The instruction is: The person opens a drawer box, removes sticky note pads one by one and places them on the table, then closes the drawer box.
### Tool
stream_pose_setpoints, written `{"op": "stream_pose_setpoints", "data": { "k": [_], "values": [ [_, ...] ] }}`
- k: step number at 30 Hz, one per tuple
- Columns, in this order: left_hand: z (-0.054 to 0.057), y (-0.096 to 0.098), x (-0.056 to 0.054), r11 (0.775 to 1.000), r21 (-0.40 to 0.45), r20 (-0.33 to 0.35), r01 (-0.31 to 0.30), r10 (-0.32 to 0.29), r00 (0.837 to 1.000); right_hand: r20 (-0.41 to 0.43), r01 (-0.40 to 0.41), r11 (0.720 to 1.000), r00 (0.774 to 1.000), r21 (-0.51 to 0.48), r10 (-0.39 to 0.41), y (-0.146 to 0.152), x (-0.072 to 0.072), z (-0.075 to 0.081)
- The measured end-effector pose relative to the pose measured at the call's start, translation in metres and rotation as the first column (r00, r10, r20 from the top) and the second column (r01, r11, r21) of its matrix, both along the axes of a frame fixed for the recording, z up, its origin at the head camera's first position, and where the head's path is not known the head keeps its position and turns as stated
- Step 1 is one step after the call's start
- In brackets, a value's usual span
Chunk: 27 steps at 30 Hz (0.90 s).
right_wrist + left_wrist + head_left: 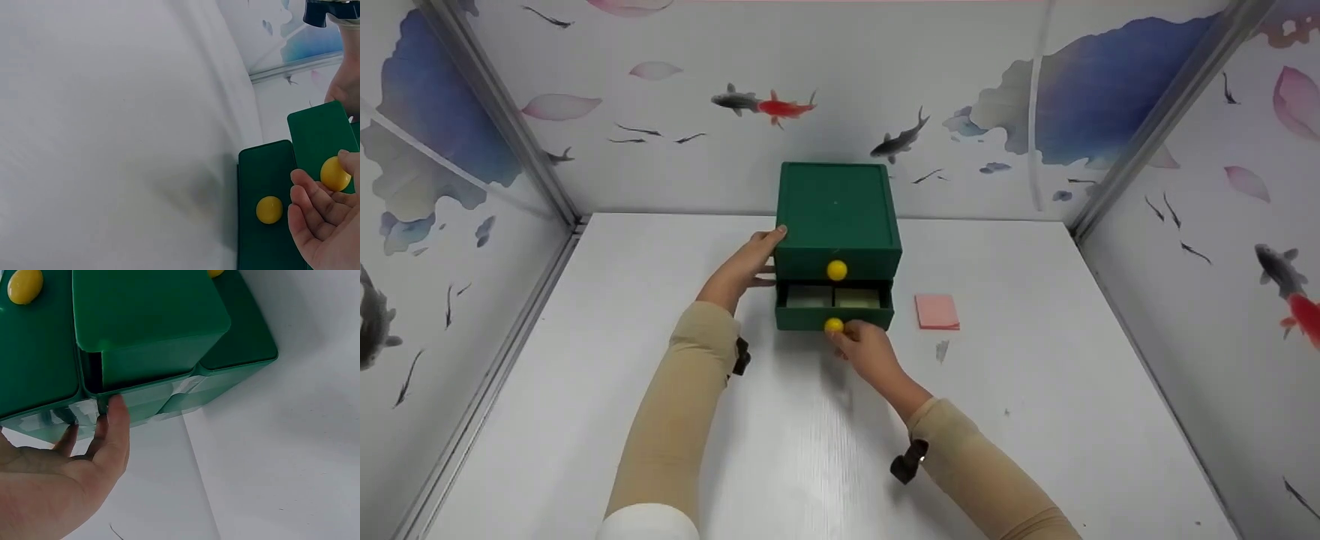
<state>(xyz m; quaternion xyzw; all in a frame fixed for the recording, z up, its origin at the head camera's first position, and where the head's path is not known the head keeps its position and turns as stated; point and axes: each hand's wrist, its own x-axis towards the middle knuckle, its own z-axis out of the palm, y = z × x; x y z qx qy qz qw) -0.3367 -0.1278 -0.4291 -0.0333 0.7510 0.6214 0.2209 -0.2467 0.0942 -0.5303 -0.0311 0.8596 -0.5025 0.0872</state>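
A green drawer cabinet [838, 204] with round yellow knobs stands toward the back of the table. Its middle drawer [801, 321] is pulled partway out, and a divider separates two pale flat areas inside. My right hand [873, 356] pinches the yellow knob [336, 174] of that drawer between thumb and index finger; the other fingers are bent loosely beside it. Against the cabinet's left side rests my left hand [744, 264], its thumb by the top edge and its fingers fairly straight along the side wall. In the right wrist view, the bottom drawer [264, 169] is closed.
A pad of pink sticky notes [937, 311] lies to the right of the cabinet. A small grey mark [942, 351] shows on the white table [585, 420] near it. Patterned walls [840, 45] with fish and petals enclose the back and sides.
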Motion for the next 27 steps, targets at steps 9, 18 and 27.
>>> {"op": "stream_pose_setpoints", "data": {
  "k": [9,18,27],
  "values": [
    [0.01,0.004,-0.009,0.995,-0.083,0.095,0.059,-0.052,0.994,-0.006,-0.015,1.0,1.0,0.003,0.015,0.004,0.004,0.0],
    [0.008,0.001,-0.012,0.981,-0.14,0.161,0.131,-0.108,0.981,-0.003,-0.031,1.0,1.0,0.002,0.031,0.004,0.007,0.0],
    [0.002,0.002,-0.009,0.986,-0.121,0.148,0.115,-0.096,0.984,0.0,-0.016,1.0,1.0,-0.022,0.016,0.004,0.014,0.0]
  ]
}}
